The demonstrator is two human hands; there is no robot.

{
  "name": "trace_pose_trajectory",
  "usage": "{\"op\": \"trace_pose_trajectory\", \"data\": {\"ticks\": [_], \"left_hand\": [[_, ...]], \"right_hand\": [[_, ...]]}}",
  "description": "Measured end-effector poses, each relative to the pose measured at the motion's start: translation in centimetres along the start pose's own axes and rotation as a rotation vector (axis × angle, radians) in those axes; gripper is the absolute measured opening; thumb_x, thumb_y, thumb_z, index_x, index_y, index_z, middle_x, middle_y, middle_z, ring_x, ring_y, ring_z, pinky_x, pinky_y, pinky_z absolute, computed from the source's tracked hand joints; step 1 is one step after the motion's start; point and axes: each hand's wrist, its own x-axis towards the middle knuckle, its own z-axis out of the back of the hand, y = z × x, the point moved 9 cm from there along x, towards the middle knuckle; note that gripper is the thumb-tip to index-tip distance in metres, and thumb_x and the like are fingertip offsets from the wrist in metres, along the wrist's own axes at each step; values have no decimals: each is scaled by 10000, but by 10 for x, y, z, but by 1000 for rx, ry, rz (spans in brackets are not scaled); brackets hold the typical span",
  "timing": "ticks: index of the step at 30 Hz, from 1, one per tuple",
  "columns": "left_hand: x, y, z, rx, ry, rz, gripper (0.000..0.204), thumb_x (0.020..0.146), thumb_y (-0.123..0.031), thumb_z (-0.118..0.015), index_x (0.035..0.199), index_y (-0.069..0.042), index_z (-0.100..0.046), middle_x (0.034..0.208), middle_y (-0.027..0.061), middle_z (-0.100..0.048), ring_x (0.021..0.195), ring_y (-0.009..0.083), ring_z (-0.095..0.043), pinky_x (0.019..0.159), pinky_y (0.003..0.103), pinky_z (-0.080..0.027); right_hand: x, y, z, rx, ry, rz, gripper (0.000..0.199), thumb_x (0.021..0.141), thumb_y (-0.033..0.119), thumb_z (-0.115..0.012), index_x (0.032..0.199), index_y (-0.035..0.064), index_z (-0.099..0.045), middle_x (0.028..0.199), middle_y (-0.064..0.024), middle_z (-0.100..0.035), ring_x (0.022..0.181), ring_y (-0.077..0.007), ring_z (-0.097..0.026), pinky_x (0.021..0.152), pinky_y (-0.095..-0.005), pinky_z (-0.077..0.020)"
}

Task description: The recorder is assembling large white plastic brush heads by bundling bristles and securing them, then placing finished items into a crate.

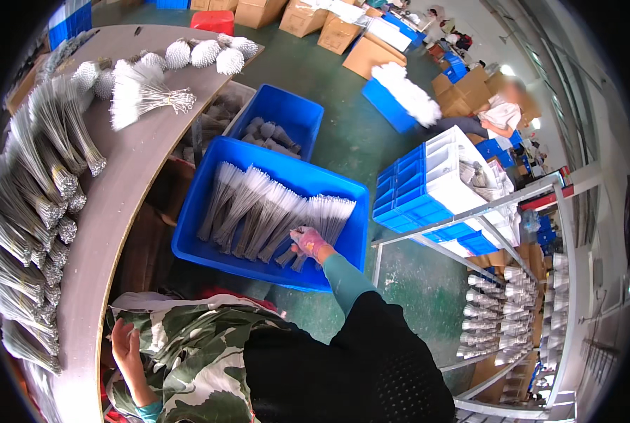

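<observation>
A large blue bin (pixel 273 276) holds several bundles of thin wire brushes (pixel 248 204) with white bristle ends, lying side by side. My right hand (pixel 306 242), pinkish at the fingers, reaches into the bin's near right part. Its fingers are curled round the wire end of one bundle; the fingertips are partly hidden. Beside the table's near edge, my left hand (pixel 125 345) is raised, empty, its fingers loosely bent and apart. On the brownish table (pixel 128 166) lie many more wire brush bundles (pixel 29 211) along the left, and a loose white-tipped bundle (pixel 146 95) at the far end.
Behind the bin stands a smaller blue bin (pixel 297 116) with more bundles. Stacked blue and white crates (pixel 403 187) are to the right, beside a metal rack frame (pixel 470 211). Cardboard boxes (pixel 340 35) line the back. A seated person (pixel 502 113) is at the far right.
</observation>
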Motion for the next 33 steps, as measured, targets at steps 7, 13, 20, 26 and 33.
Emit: {"op": "trace_pose_trajectory", "data": {"ticks": [7, 13, 20, 26, 33], "left_hand": [[8, 22, 9, -156, -10, 22, 411, 859, -53, -602, 1249, -13, -482, 1043, 69, -597, 918, 118, -552, 828, 238, -443], [-1, 74, 34, -257, -180, 57, 355, 861, -39, -596, 1201, 14, -507, 1032, 77, -608, 926, 130, -561, 850, 244, -446], [-11, 97, 54, -193, -358, -17, 337, 853, -54, -609, 1170, 25, -527, 1051, 96, -606, 941, 156, -568, 866, 266, -444], [-18, 124, 70, -228, -437, 1, 314, 852, -56, -605, 1145, 32, -535, 1063, 100, -601, 951, 162, -562, 865, 272, -445], [-26, 108, 70, -175, -491, 51, 309, 834, -40, -621, 1121, 44, -547, 1052, 107, -607, 940, 170, -565, 863, 286, -454]], "right_hand": [[33, 40, -27, -366, 97, 233, 173, 855, 198, -567, 931, 48, -607, 732, -80, -630, 615, -191, -594, 572, -342, -477], [-56, 146, -98, -829, 101, 754, 200, 890, 182, -487, 960, 37, -605, 757, -133, -644, 721, -254, -636, 652, -355, -485], [-99, 174, -130, -966, 197, 848, 224, 883, 258, -491, 942, 79, -612, 790, -161, -639, 757, -335, -625, 686, -420, -477], [-119, 191, -168, -1013, 341, 935, 272, 860, 221, -504, 1066, 65, -590, 929, -154, -637, 861, -331, -609, 746, -421, -471], [-135, 199, -197, -943, 409, 1097, 206, 843, 230, -509, 949, 74, -593, 817, -164, -623, 780, -352, -602, 693, -448, -466]]}}
